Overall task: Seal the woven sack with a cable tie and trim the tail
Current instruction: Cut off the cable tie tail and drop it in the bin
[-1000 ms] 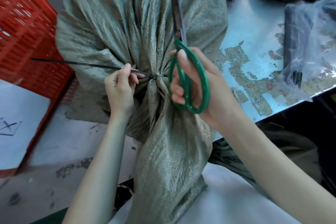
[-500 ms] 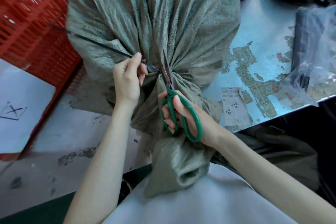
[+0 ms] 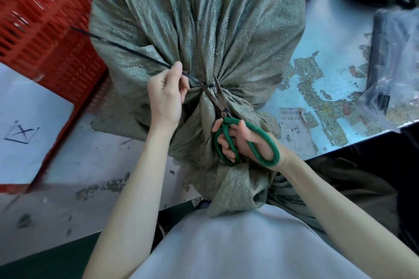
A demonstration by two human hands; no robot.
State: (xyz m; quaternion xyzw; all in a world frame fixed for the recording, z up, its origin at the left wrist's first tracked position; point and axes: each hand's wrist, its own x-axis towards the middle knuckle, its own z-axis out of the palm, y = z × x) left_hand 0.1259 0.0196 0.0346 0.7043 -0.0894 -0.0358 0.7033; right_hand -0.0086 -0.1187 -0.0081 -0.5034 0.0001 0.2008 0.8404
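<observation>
A grey-green woven sack [image 3: 204, 25] lies on the table with its neck gathered and bound by a black cable tie [image 3: 209, 85]. The tie's long tail [image 3: 118, 46] runs up and left over the sack. My left hand [image 3: 166, 95] pinches the tail close to the knot and holds it taut. My right hand [image 3: 247, 140] grips green-handled scissors [image 3: 229, 124]. Their blades are parted and point up at the tie, straddling the tail right beside the tie's head.
A red slatted crate [image 3: 38, 29] stands at the left, close to the tail's tip. A white sheet [image 3: 25, 124] lies below it. Clear plastic bags [image 3: 394, 70] sit at the right, a paper label [image 3: 292, 124] beside the sack, and the table edge [image 3: 362, 140] runs near my right arm.
My right hand brought the scissors down from an upright hold and aimed the blades at the tie, now opened around the tail. The left hand lifted the tail upward.
</observation>
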